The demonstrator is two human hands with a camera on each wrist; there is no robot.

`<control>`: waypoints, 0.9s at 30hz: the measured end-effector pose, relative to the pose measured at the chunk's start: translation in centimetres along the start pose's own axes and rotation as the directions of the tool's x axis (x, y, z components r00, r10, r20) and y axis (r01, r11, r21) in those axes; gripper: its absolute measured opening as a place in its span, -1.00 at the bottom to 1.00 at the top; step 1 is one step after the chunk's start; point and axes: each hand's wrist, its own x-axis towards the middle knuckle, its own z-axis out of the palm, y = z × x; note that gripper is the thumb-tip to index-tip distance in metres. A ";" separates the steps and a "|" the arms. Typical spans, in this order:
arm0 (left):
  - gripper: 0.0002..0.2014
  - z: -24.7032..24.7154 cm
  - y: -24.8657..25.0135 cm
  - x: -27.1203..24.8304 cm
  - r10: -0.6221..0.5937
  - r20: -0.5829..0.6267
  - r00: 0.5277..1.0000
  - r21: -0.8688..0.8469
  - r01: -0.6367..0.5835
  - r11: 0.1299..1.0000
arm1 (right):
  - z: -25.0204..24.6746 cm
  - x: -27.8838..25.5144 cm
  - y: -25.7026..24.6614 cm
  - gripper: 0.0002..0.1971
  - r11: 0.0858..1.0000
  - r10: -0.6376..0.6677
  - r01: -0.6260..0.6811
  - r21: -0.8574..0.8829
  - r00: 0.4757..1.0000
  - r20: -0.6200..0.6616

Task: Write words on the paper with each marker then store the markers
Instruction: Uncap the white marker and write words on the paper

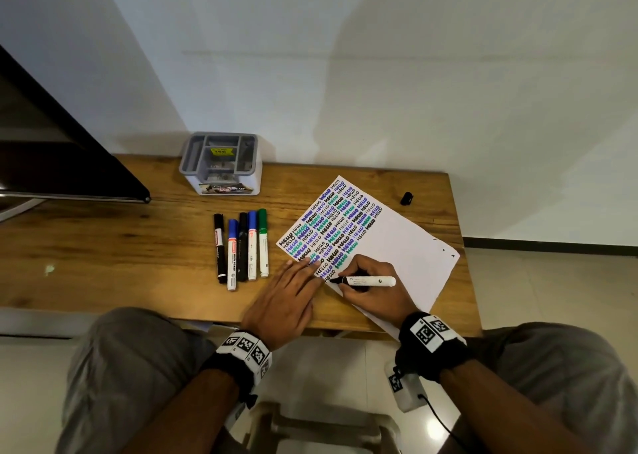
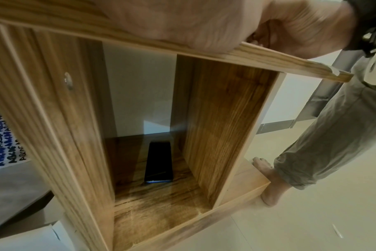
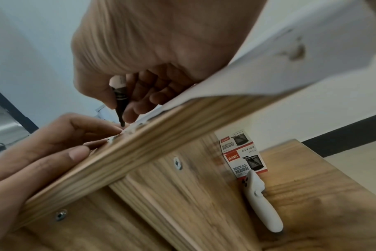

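A white sheet of paper [image 1: 407, 246] lies tilted on the wooden table [image 1: 138, 246], its upper left part filled with rows of HELLO in black, blue and green. My right hand [image 1: 366, 286] grips a white black-tipped marker [image 1: 371, 281], its tip touching the paper at the lowest written row. The same marker [image 3: 119, 101] shows in the right wrist view, pinched between thumb and fingers. My left hand [image 1: 290, 298] lies flat, fingers straight, pressing on the paper's left edge. Several capped markers [image 1: 241, 246] lie side by side left of the paper. A black cap [image 1: 406, 198] rests beyond the paper.
A grey and white desk organiser [image 1: 221, 163] stands at the table's back. A dark monitor [image 1: 51, 156] overhangs the left end. Below the top, a phone [image 2: 159, 163] lies on a shelf, and a red box [image 3: 245, 161] and a white tool [image 3: 262, 202] sit on another.
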 end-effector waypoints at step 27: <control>-0.54 0.1 -0.1 0.2 0.000 0.006 1.000 -0.020 0.001 1.000 | 0.4 0.0 0.8 -0.84 0.998 0.026 -0.026 -0.050 1.000 -0.012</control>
